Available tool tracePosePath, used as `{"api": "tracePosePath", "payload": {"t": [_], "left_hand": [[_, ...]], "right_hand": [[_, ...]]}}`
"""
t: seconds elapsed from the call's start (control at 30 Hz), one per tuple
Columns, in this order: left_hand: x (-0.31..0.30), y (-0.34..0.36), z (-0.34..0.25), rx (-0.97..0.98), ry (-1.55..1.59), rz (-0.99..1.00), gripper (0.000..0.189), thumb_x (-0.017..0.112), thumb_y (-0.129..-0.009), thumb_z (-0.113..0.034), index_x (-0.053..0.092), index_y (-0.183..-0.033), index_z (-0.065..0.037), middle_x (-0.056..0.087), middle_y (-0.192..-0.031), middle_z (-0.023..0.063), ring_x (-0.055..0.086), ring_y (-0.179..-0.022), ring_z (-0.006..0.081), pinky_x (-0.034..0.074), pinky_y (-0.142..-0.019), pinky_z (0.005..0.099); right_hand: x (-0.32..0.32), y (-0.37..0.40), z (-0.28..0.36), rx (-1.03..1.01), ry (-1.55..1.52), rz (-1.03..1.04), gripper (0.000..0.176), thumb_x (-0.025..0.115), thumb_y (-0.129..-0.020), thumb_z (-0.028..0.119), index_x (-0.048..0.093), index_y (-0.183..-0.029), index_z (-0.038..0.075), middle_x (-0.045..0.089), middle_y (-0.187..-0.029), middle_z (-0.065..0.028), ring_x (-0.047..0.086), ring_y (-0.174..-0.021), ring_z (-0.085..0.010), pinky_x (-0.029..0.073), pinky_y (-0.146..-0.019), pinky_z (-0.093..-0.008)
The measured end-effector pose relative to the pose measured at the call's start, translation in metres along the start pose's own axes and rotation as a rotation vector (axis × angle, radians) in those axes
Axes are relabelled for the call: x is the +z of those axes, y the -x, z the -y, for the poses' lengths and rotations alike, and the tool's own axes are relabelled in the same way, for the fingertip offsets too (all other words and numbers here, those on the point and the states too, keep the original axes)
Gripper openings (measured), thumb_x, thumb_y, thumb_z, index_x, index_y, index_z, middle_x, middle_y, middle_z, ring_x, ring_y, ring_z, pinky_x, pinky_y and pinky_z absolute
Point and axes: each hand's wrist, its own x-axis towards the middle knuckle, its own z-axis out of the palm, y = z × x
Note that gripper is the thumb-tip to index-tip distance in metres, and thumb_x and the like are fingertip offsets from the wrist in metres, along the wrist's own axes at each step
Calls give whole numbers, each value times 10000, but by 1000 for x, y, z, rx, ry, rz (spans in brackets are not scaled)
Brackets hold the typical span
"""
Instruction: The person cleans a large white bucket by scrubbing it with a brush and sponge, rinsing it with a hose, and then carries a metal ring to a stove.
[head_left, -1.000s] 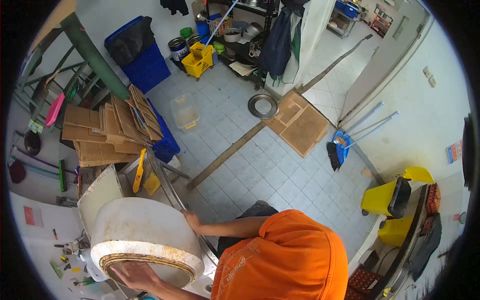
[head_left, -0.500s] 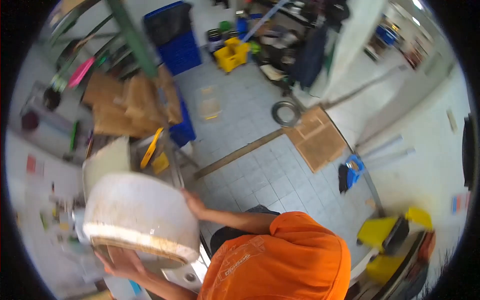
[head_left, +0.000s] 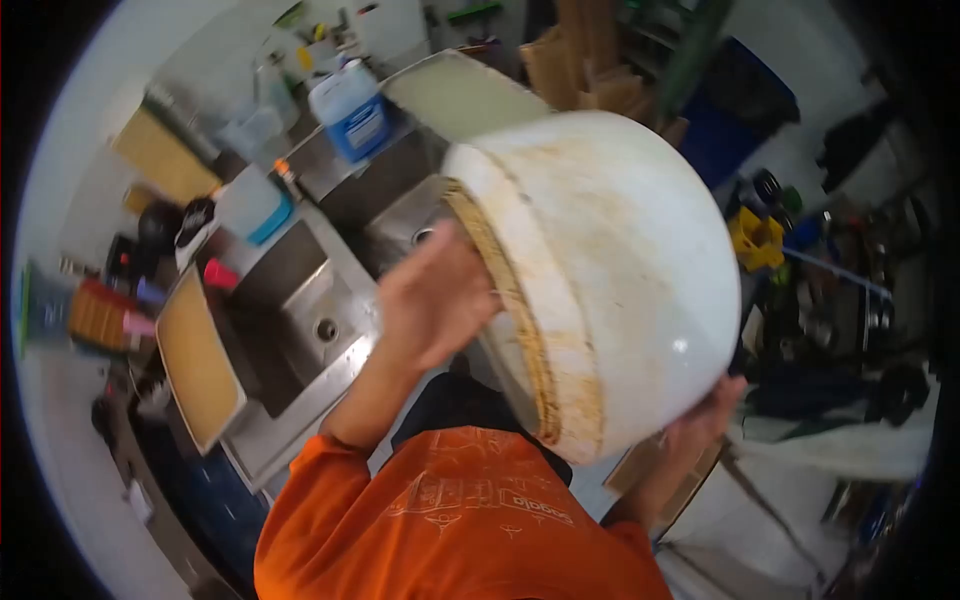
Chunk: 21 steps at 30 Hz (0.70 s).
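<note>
A large white rounded tub (head_left: 640,270) with a rust-stained, yellowish rim hangs tilted in front of my orange shirt, its rim side facing left. My left hand (head_left: 435,300) is at the rim, its fingers reaching just inside the edge. Against the lower right of the tub's outer wall rests my right hand (head_left: 705,420), partly hidden behind it. The tub is held up between both hands, over the right side of the sinks. Most of its inside is turned out of view.
Left of the tub are metal sinks (head_left: 325,325), with a tan tray (head_left: 200,360) leaning on one. Behind stand a blue-labelled jug (head_left: 350,110) and a container of blue liquid (head_left: 255,205). A yellow bucket (head_left: 757,240) is at the right.
The view has swung left towards the sinks. The tub has turned so its rim, which faced down, now faces left, and it sits closer to my body, still between both hands.
</note>
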Motion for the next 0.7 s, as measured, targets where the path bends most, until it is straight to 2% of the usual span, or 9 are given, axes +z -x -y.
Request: {"api": "tracePosePath", "payload": {"t": [0.1, 0.27, 0.33, 0.4, 0.47, 0.53, 0.57, 0.63, 0.7], "left_hand": [[-17, 3, 47, -99, 35, -57, 535, 434, -984, -423, 461, -1360, -43, 578, -1249, 117, 562, -1121, 229, 430, -977, 376], [-130, -34, 128, -219, -45, -78, 630, 450, -969, -511, 449, -1363, -19, 560, -1288, 118, 554, -1138, 223, 461, -937, 399], [-185, -40, 155, -535, -341, -186, 684, 415, -967, -569, 492, -1316, 13, 611, -1229, 129, 594, -1085, 232, 475, -917, 394], [-242, -35, 154, -522, -1071, -236, 635, 520, -931, -557, 595, -1200, 13, 659, -1156, 128, 627, -1028, 235, 490, -902, 378], [-321, -21, 123, -36, -1517, 33, 429, 656, -879, -390, 673, -1062, -2, 699, -1048, 121, 657, -930, 214, 513, -859, 361], [-369, -5, 56, 119, -1479, -285, 210, 651, -808, -163, 706, -972, -45, 717, -948, 124, 685, -847, 250, 530, -797, 345], [-362, 1, 5, 83, -1692, -499, 204, 637, -821, -173, 699, -973, -52, 711, -955, 128, 682, -872, 267, 530, -785, 349], [-404, 8, -86, 413, -1780, -763, 230, 641, -873, -248, 677, -996, -56, 686, -933, 125, 664, -855, 288, 520, -759, 377], [-411, 17, -183, 724, -2033, -737, 257, 640, -894, -214, 615, -1103, -65, 639, -1088, 138, 621, -980, 312, 484, -856, 390]], "right_hand": [[5, 37, 36, -19, 277, -112, 554, 502, -976, 493, 551, -1194, -14, 591, -1220, -140, 584, -1086, -244, 488, -936, -426], [-2, 56, 24, 46, 843, -190, 172, 708, -889, 158, 689, -943, -4, 671, -781, -9, 553, -638, -64, 417, -586, -213], [-9, 55, 3, 118, 950, -251, 189, 721, -882, 180, 693, -909, -5, 670, -792, -9, 537, -649, -58, 412, -584, -219], [-29, 56, -26, 171, 1086, -319, 261, 750, -862, 217, 689, -830, -35, 646, -768, 0, 501, -661, -83, 427, -605, -267], [-75, 55, -55, 146, 1217, -297, 283, 753, -860, 233, 689, -810, -38, 632, -730, -12, 493, -648, -104, 431, -610, -295], [-105, 65, -74, 129, 1343, -264, 306, 755, -857, 248, 688, -790, -42, 617, -692, -23, 485, -636, -125, 434, -616, -323], [-115, 73, -81, 161, 1568, -275, 435, 740, -838, 384, 690, -797, -47, 624, -674, -63, 508, -619, -156, 436, -607, -341], [-138, 92, -102, 140, 1717, -318, 609, 717, -809, 547, 661, -732, -54, 606, -623, -129, 514, -587, -220, 428, -599, -394], [-191, 124, -125, 98, 1643, -345, 652, 711, -800, 575, 629, -660, -57, 580, -590, -155, 497, -573, -253, 419, -599, -429]]}}
